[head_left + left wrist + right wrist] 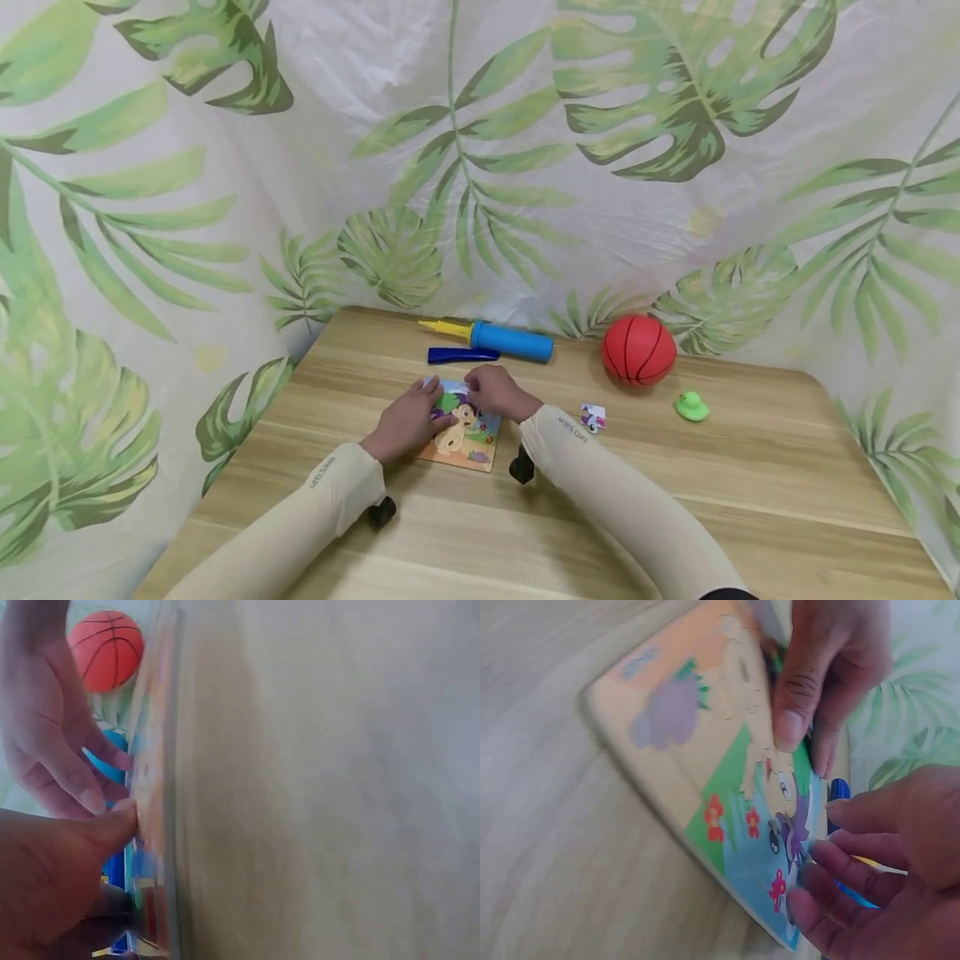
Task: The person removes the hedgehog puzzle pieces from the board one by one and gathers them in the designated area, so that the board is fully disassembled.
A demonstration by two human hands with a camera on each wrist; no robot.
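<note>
A flat cartoon jigsaw puzzle board (pixel 461 457) lies on the wooden table, a baby-like figure with purple hair pictured on it. Spread over its left part, my left hand (pixel 402 421) rests on the picture, the thumb (pixel 789 729) flat against it. My right hand (pixel 498 392) touches the puzzle near its top right corner. Its fingers (pixel 832 862) are loosely bent at the surface, and nothing shows between them and the thumb. Part of the picture is covered by the hands. One loose puzzle piece (pixel 593 416) lies right of the board.
Behind the board lie a blue pump (pixel 513 342) with a yellow nozzle and a dark blue flat object (pixel 461 356). A red ball (pixel 639 350) and a green toy duck (pixel 692 407) stand at the right. A leaf-patterned cloth (pixel 495 208) hangs behind the table.
</note>
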